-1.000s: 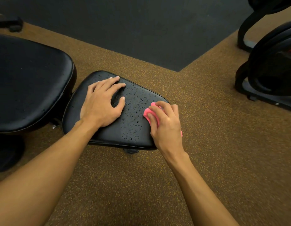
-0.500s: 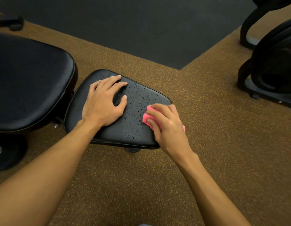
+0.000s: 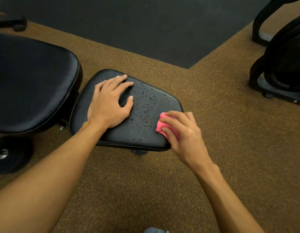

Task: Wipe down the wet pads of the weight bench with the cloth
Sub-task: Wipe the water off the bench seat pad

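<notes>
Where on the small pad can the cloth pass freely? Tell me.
Free: the droplet-covered strip of the small pad between the left hand and the cloth. Crowded: the pad's end under that hand.

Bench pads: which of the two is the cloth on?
The smaller seat pad in the middle, beaded with droplets: the right hand holds the pink cloth at its right edge. The larger pad at left has no hand on it.

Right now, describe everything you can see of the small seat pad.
The small seat pad is black, glossy, vinyl-looking, tapered with rounded corners. It lies roughly level beside the larger pad. Droplets bead across its middle. The left hand rests flat on it; the right hand grips a pink cloth against its right edge.
</notes>
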